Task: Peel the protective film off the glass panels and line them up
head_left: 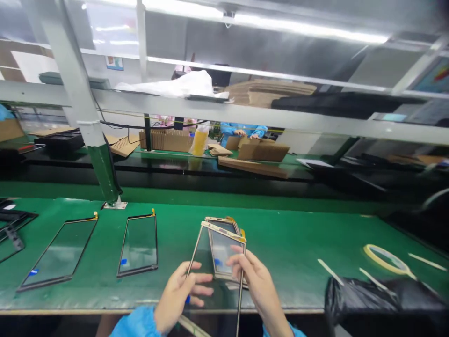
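Between my two hands a clear glass touch panel [203,250] with a thin dark frame is held tilted up at the table's front edge. My left hand [184,292] grips its left side, its fingers showing behind the glass. On the right side, my right hand [254,276] pinches the frame's edge. A pale strip and a yellow flex tab run along the panel's top. Just behind it, partly covered, another touch panel [219,245] lies on the green table [287,234].
Two more framed panels lie left, a nearer one [140,243] and a farther one [61,250]. To the right are a tape roll [386,260], pale strips and a black plastic bag [368,299]. A post [105,168] rises at the back left. Across the bench, a person in blue sleeves handles cardboard [263,150].
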{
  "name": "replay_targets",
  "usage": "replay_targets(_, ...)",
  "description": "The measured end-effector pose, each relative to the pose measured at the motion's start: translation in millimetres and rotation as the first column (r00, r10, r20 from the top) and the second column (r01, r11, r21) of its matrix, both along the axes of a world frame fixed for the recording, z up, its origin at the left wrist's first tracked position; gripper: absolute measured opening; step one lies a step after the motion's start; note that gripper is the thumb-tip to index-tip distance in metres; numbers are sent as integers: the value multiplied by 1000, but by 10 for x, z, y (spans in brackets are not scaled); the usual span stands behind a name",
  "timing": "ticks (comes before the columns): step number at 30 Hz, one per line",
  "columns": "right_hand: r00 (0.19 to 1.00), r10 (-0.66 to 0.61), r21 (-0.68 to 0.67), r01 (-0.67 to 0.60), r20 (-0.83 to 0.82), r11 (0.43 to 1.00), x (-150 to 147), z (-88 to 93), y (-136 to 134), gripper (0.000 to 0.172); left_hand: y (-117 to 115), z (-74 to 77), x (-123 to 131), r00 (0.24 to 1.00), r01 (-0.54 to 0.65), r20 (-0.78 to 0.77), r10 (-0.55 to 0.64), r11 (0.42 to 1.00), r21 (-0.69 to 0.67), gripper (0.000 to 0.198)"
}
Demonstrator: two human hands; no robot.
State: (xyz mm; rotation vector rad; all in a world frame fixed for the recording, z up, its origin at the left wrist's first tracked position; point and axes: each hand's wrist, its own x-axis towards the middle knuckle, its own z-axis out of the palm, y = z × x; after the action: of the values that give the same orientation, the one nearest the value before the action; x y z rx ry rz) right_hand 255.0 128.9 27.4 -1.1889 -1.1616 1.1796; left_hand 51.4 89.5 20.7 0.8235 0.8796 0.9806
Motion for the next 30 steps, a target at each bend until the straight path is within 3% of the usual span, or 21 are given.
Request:
replay_targets(4,928,335,-99,-353,-161,930,-365,115,-214,54,-456,34,-379,990,-16,133,34,991,-132,68)
replay_targets(9,798,493,-152,-566,-346,810,-641,178,-181,64,-814,182,-734,991,-129,13,132,985,-117,58)
replay_targets(13,689,674,-255,-725,-268,640,-671,311,-44,68,-1014,262,-980,988,-63,-148,51,994,-83,54)
replay_targets(16,657,749,-244,-744,-92,622,-707,391,-64,67,-1119,265,-1059,978,-66,-201,49,994,-82,51)
replay_targets(18,655,754,-219,-729,49,648,-736,399,-138,64,-1159,271,-1059,981,-82,-184,64,993,-90,51)
replay_targets(21,720,658,-144,-643,222,752,-758,331,-265,60,-1171,330,-1045,989,-61,-144,46,994,-96,55)
replay_targets(23,717,616,-70,-632,327,772,-756,277,-308,59,-1153,404,-1063,982,-37,-189,18,995,-96,57)
replay_targets(26,598,565,57,-714,569,698,-776,296,-293,49,-1113,532,-1135,935,31,-347,-68,993,-111,54)
replay_targets(28,533,456,157,-755,713,637,-833,404,-257,37,-1090,607,-1181,882,102,-451,-141,989,-110,48)
replay_targets(30,473,334,245,-805,815,540,-918,565,-223,34,-1075,665,-1206,820,171,-538,-196,981,-96,43)
